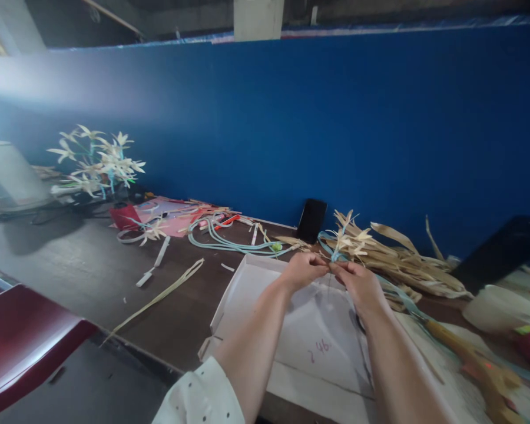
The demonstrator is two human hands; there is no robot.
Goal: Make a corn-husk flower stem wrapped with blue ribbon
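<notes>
Over the far part of an open white cardboard box (pixel 287 347), my left hand (pixel 307 268) and my right hand (pixel 357 281) meet with fingertips pinched. Between them is the stem of a small flower made of pale dried husk (pixel 352 242), wrapped with light-blue strip below the petals. The petals point up and away from me; the stem is mostly hidden by my fingers. Right behind the flower lies a bundle of dried husk strips (pixel 406 265). Handwritten red marks show on the box's inside.
A phone (pixel 312 220) leans against the blue wall (pixel 265 129). Coiled pale-blue cord (pixel 223 241) lies left of it. A yellow glue gun (pixel 472 356) rests at right, near a whitish bowl (pixel 503 309). Husk flowers (pixel 101 162) stand at far left; a red chair (pixel 22 341) is in front.
</notes>
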